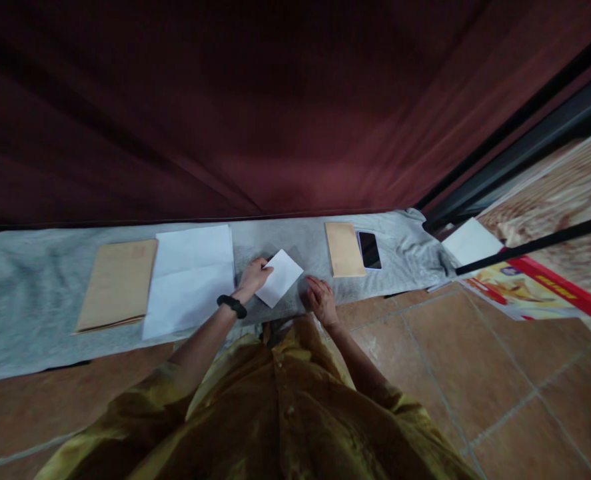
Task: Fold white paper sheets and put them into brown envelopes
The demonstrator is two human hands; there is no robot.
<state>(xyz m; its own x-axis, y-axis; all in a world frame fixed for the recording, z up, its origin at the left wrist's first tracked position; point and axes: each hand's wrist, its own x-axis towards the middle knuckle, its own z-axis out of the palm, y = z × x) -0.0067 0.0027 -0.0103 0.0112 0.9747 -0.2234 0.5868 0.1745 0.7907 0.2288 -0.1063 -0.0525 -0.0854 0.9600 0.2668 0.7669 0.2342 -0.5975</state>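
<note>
White paper looks folded small already, pinched by the left hand. Right hand seems loosely open; big sheet lies flat.

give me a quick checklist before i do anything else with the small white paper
1. Left hand gripping the small white paper: ok, pinched at its left corner.
2. Right hand holding the paper too: not ok, it sits just apart, to the right.
3. Large white sheet out of the way: ok, left of the paper.
4. Phone apart from the paper: ok, beside the smaller brown envelope.
5. Larger brown envelope sealed: cannot tell.
</note>
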